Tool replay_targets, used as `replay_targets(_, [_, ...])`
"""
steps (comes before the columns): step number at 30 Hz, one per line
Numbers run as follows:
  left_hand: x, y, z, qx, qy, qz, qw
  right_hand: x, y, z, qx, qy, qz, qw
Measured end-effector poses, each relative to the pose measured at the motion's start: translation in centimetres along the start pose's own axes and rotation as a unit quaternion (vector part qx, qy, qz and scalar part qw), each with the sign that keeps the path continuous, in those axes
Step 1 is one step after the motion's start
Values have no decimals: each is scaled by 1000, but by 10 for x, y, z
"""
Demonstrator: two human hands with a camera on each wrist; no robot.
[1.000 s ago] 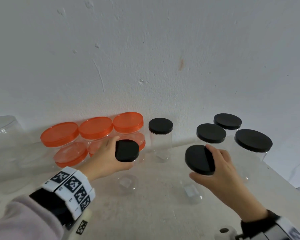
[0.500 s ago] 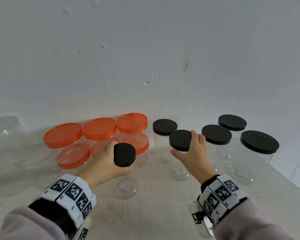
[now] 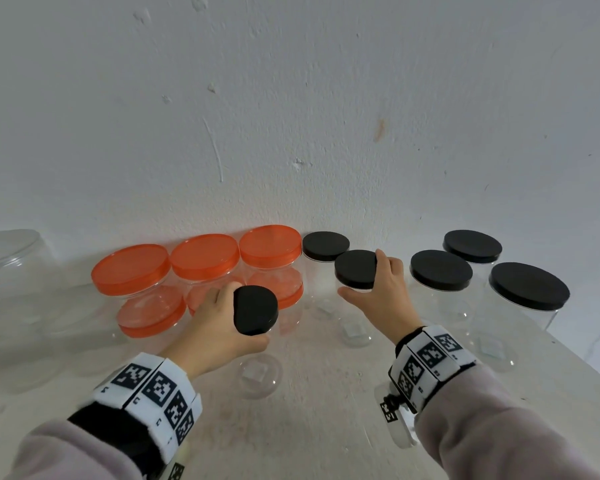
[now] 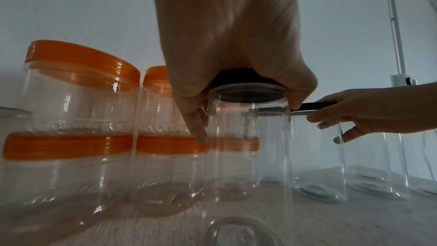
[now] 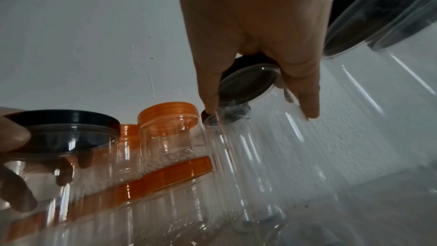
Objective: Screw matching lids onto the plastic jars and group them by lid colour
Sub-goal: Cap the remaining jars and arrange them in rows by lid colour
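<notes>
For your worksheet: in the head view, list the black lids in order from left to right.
Lid in the left hand → lid by the wall → lid in the right hand → middle lid → far back lid → largest lid.

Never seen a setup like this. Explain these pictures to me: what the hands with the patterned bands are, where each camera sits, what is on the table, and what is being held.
No machine here: a person works with two bare hands, wearing wristbands printed with black-and-white square markers. The wide picture comes from a camera on the person's head, looking down. The other two come from cameras on each wrist, looking along the hand.

On the pale table, against a white wall, stand clear plastic jars. The orange-lidded jars sit together on the left, some stacked. The black-lidded jars sit on the right.

The left hand grips the black lid of a narrow clear jar, its fingers curled over the rim. The right hand grips another black-lidded jar by its lid, close beside one standing at the wall.
</notes>
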State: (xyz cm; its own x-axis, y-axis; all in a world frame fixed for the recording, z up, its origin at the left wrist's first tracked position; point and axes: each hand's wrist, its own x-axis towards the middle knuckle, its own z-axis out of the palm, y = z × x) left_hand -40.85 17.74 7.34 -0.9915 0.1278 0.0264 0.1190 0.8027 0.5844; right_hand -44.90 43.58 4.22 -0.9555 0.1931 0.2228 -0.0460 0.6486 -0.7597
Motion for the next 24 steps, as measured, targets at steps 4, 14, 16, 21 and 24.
replay_targets(4, [0, 0, 0, -2, 3, -2, 1000, 3, -2, 2, 0, -4, 4, 1000])
replay_targets(14, [1, -4, 1, -4, 5, 3, 1000, 24, -6, -3, 23, 79, 24, 996])
replay_targets(16, [1, -4, 1, -5, 3, 4, 1000, 32, -8, -1, 9, 89, 28, 996])
replay_targets(21, [1, -7, 2, -5, 7, 9, 1000, 59, -8, 1, -22, 93, 68, 993])
replay_targets(24, [1, -7, 3, -9, 8, 11, 1000, 72, -6, 1, -26, 83, 106, 991])
